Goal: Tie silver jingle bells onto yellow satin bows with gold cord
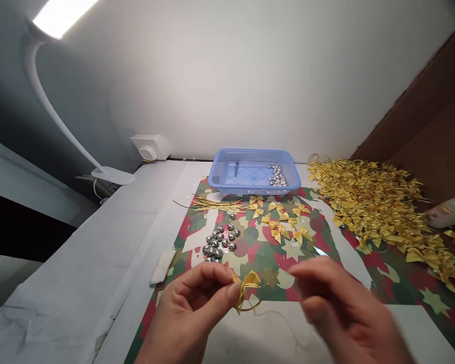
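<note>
My left hand (197,308) pinches a yellow ribbon bow (249,283) between thumb and fingertips, low in the middle of the view. A loop of gold cord (255,306) hangs under the bow, and a thin pale thread (284,318) trails from near it to the right. To the right of the bow is my right hand (341,308), blurred by motion, its thumb and index finger apart with nothing visible between them. Several silver bells (216,242) lie just beyond my left hand. Farther back, loose yellow bows (281,232) are spread on the patterned sheet.
A blue plastic basket (254,191) with small silver pieces (277,177) stands against the wall. Gold cord lengths (216,203) lie before it. At right is a large pile of yellow bows (371,197). A white lamp (114,175) and a folded white cloth (162,267) are at left.
</note>
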{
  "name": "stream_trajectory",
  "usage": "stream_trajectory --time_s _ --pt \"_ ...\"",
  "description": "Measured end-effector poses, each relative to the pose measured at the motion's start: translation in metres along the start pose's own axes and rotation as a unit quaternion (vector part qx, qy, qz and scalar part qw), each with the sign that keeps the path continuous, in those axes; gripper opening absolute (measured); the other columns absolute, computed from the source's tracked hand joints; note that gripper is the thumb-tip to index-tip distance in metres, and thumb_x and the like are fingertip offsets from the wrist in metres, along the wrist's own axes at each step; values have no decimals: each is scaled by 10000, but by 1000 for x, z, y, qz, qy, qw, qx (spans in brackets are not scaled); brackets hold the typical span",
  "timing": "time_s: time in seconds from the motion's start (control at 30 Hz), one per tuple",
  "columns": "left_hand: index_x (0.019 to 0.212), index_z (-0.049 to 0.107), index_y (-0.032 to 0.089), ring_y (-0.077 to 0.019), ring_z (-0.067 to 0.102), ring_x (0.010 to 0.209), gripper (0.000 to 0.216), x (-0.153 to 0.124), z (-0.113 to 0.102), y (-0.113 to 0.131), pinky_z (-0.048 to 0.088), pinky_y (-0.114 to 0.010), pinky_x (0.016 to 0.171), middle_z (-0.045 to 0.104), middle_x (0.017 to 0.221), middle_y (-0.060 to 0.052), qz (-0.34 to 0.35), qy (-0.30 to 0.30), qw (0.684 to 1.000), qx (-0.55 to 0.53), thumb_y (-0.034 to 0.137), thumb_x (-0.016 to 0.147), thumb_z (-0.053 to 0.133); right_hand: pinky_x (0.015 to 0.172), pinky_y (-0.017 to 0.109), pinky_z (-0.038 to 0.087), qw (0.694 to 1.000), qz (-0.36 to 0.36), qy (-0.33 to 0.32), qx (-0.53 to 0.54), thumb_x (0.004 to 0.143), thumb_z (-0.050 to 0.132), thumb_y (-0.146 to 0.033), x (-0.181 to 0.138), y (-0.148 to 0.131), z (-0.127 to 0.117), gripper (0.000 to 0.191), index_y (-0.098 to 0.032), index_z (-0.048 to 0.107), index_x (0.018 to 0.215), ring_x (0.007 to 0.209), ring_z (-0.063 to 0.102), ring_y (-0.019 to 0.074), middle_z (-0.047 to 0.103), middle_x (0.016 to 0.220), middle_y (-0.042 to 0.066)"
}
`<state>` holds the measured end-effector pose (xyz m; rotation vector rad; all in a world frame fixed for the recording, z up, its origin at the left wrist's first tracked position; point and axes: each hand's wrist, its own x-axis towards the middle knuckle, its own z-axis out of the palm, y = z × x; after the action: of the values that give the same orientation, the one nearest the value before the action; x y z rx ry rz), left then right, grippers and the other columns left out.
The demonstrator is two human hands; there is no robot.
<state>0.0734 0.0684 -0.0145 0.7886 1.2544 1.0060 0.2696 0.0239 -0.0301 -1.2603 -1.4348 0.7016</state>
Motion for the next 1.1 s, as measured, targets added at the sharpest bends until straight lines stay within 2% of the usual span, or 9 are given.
stream_trajectory --time_s 0.13,0.3,0.4,0.47,0.6,0.77,0.9,1.03,1.1 --pt "659 762 221 -136 639 640 140 -1 -1 -7 548 -189 607 716 668 12 43 -22 999 17 290 652 885 562 223 443 995 11 -99 7 977 561 -392 15 0 26 172 -224 597 977 651 521 122 571 821 -4" --pt "663 756 229 -114 638 638 152 2 -3 -11 538 -148 594 718 670 32 38 -10 999 1 300 655 890 538 204 414 999 -37 -9 -20 1001 533 -263 7 -1 30 39 -248 555 973 633 516 104 549 818 -24" --pt "684 756 237 -109 651 659 145 3 -5 -14 545 -134 619 726 687 41 41 -2 999 -4 293 663 888 538 225 428 995 -75 -26 -60 982 581 -357 -5 4 40 105 -262 593 1027 615 545 119 583 837 -9" --pt "687 756 241 -115 663 677 135 4 -7 -15 554 -136 635 731 694 41 42 -11 999 -2 288 675 882 579 249 454 992 -86 -28 -87 973 565 -319 -10 11 51 137 -248 622 1076 654 584 148 601 844 17" --pt "689 756 238 -117 661 668 117 4 -10 -16 558 -139 626 729 689 37 54 -14 998 3 274 695 868 532 218 406 999 -14 -44 2 935 563 -172 -9 22 60 124 -213 669 884 600 525 111 579 780 7" --pt "650 738 249 -118 656 648 118 4 -7 -19 548 -133 602 716 677 44 113 38 992 45 205 692 839 558 215 390 985 59 -86 135 951 576 -275 -5 21 52 199 -207 589 764 662 511 127 535 750 1" --pt "719 723 275 -137 682 686 179 5 -8 -27 561 -160 626 722 729 45 264 24 948 173 107 778 726 585 201 392 974 65 -34 212 980 561 -337 -4 14 55 193 -221 608 833 712 533 116 595 896 22" --pt "847 667 267 -147 705 720 290 9 -13 -35 579 -203 680 709 784 23 396 -41 872 286 -18 826 615 514 213 302 934 163 -86 305 999 534 -416 -1 11 60 267 -198 606 862 533 395 81 460 651 -36" --pt "906 637 246 -153 705 730 315 11 -13 -38 585 -216 681 697 823 -8 435 -64 839 320 -55 830 586 525 227 278 937 164 -83 298 994 534 -433 -1 12 63 306 -191 564 809 556 364 88 422 651 -41"
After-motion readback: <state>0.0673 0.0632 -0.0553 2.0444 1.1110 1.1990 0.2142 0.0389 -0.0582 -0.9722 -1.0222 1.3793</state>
